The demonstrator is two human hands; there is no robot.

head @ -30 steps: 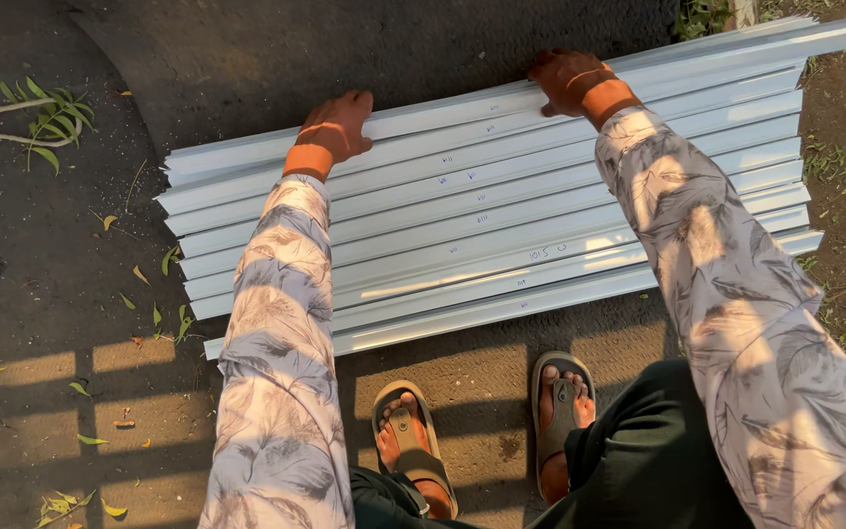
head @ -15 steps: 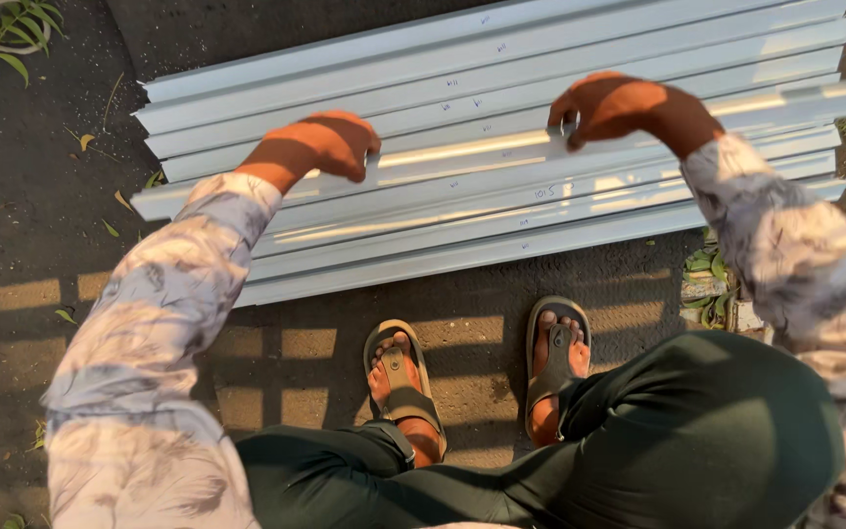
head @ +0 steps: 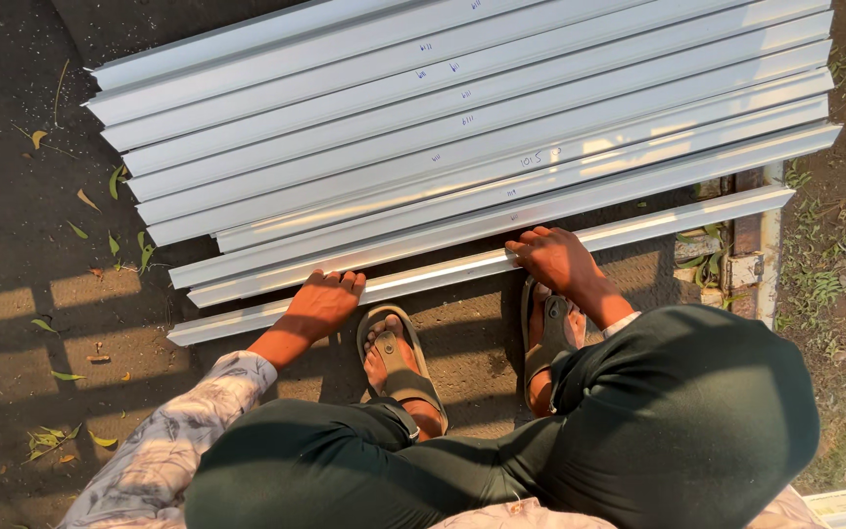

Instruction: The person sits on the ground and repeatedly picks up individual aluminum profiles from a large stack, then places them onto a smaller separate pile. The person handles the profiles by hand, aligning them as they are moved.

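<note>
We are crouching over bare dark ground (head: 12, 323), where dry leaves (head: 85, 201) are lying at the far left. Our left hand (head: 320, 306) is resting palm down, fingers spread flat, on the nearest metal strip (head: 638, 228), close to its left end; it is pressing rather than wrapping around it. Just right of that hand, our sandalled feet (head: 399, 367) are standing on the ground, just beside the strip's near edge. Our right hand (head: 555, 260) is lying over the same strip further along, fingers curled on its top; whether it is truly gripping we cannot tell. Beyond the strip, a stack of pale ridged metal sheets (head: 462, 108) is lying slantwise. At the far right, sparse grass (head: 824, 284) is bordering the dirt.
</note>
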